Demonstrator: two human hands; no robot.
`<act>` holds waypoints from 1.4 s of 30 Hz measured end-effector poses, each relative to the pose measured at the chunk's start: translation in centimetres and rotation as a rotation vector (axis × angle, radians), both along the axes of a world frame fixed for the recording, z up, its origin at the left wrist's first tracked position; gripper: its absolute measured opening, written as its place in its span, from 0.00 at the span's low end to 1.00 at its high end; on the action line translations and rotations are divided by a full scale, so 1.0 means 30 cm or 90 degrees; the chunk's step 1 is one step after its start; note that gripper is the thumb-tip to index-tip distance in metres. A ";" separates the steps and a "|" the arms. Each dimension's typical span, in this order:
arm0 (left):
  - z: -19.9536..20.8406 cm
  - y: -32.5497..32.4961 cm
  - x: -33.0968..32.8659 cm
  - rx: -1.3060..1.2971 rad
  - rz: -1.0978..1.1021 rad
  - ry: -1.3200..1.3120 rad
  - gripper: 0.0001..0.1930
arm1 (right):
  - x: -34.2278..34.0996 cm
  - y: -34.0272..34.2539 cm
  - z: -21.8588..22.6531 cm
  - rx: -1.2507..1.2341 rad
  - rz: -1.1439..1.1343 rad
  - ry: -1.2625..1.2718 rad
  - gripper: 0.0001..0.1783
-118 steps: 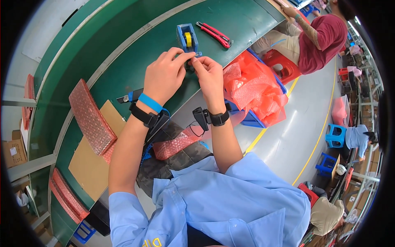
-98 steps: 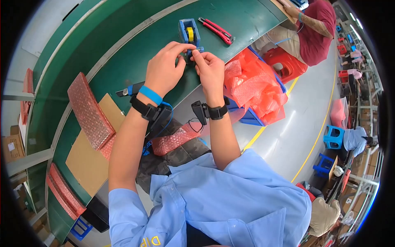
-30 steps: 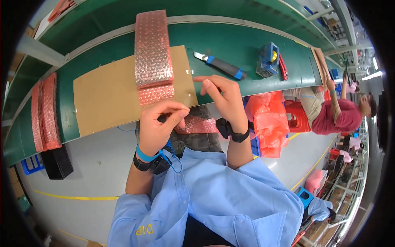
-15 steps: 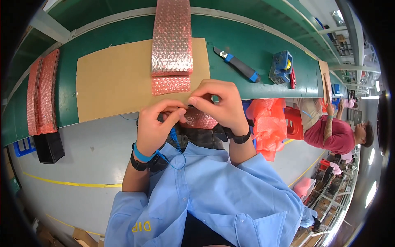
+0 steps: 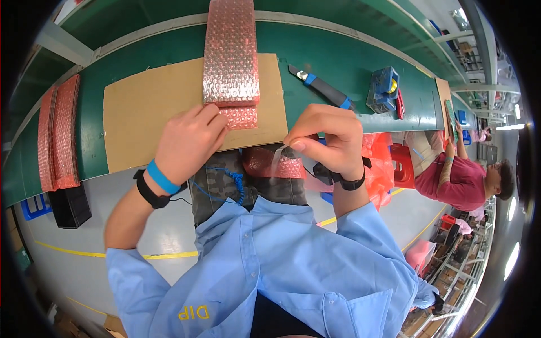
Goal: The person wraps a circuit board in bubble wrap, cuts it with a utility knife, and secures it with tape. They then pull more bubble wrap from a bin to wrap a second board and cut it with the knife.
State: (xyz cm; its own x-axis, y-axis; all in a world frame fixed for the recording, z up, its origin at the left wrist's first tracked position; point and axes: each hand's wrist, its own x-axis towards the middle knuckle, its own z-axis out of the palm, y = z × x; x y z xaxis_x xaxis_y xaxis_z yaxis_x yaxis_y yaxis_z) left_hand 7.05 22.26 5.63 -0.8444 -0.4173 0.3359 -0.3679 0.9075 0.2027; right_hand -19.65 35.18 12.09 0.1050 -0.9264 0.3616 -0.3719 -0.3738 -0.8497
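The right hand (image 5: 332,135) is pinching a clear strip (image 5: 276,161) between thumb and forefinger; the strip is hanging in front of the lap, its long axis running steeply downward in the view, its free end pointing slightly left. The left hand (image 5: 189,138) is curling its fingers at the near left corner of a pink bubble-wrap bundle (image 5: 231,62); whether they are clamping it, I cannot tell. The bundle is lying over a cardboard sheet (image 5: 149,112) on the table (image 5: 332,53), its long axis pointing away from the person.
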 end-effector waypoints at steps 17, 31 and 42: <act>0.030 -0.041 -0.056 -0.109 -0.160 -0.137 0.06 | -0.045 -0.128 0.006 0.071 0.028 0.084 0.05; 0.050 -0.060 -0.057 -0.116 -0.103 -0.127 0.08 | -0.058 -0.162 -0.022 0.088 0.040 0.081 0.04; 0.113 -0.285 -0.128 0.453 -0.048 -0.012 0.10 | 0.009 -0.282 -0.122 0.134 0.277 0.103 0.07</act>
State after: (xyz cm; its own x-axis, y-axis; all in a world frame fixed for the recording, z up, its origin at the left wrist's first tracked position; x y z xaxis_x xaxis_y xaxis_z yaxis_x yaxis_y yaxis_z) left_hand 3.22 13.70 9.03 -0.8821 -0.4708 -0.0110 -0.3190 0.5802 0.7494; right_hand -19.37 26.73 8.43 0.5366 -0.8355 0.1185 -0.3531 -0.3499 -0.8677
